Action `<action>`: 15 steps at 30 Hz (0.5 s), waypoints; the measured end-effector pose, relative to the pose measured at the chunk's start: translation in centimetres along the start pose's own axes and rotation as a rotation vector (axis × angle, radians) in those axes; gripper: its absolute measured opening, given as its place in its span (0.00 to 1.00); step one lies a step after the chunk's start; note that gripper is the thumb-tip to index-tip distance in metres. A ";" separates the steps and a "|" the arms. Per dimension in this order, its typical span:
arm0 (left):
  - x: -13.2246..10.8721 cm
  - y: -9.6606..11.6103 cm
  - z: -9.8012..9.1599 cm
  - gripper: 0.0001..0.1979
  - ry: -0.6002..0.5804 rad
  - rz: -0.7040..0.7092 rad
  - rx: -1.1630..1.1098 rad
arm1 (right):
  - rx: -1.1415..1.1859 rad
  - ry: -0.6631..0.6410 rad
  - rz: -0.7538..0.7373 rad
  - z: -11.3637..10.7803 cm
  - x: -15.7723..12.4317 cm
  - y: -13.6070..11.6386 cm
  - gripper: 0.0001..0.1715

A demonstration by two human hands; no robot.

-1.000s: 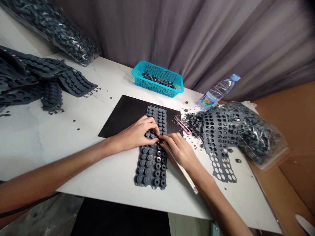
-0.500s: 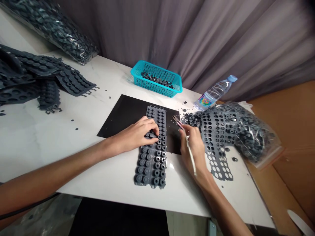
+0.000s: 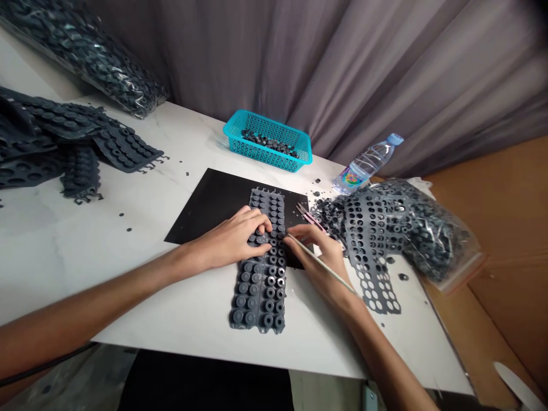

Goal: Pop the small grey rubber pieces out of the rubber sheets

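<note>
A dark grey rubber sheet (image 3: 257, 291) with rows of round knobs lies lengthwise in front of me, its far part over a black mat (image 3: 205, 205). My left hand (image 3: 244, 234) rests on the sheet's middle, its fingers curled and closed on the knobs; what lies under the fingertips is hidden. My right hand (image 3: 321, 257) is closed around a thin pale stick (image 3: 321, 261), whose front end is by the sheet's right edge. Just beyond that hand, small pink-handled snips or tweezers (image 3: 309, 216) lie on the mat; I cannot tell which.
A blue basket (image 3: 268, 157) of small dark pieces stands at the back. To the right are a water bottle (image 3: 368, 165), a perforated sheet (image 3: 370, 228) and a plastic bag (image 3: 445, 240) of dark parts. More rubber sheets (image 3: 124, 145) and a large filled bag (image 3: 107, 63) are at left.
My right hand has moved left from beside the pink-handled tool to the rubber sheet's edge, swinging the stick's front end towards the knobs. My left hand stays on the sheet. The view has shifted slightly.
</note>
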State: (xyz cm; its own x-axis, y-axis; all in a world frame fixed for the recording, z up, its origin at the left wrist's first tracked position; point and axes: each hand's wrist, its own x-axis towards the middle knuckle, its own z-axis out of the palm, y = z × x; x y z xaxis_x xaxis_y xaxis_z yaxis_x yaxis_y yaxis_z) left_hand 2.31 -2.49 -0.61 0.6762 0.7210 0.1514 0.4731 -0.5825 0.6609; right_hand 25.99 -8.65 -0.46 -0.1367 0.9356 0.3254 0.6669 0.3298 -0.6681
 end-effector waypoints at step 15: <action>-0.1 -0.2 0.4 0.10 0.022 0.012 -0.008 | -0.063 -0.215 -0.185 0.2 0.4 0.2 0.09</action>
State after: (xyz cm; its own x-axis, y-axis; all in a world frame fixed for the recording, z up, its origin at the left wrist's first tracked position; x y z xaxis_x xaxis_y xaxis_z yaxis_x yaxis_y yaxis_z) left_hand 2.35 -2.58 -1.03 0.6692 0.7221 0.1752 0.4603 -0.5880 0.6651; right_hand 25.91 -8.21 -0.64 -0.4078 0.8678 0.2839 0.6599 0.4950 -0.5653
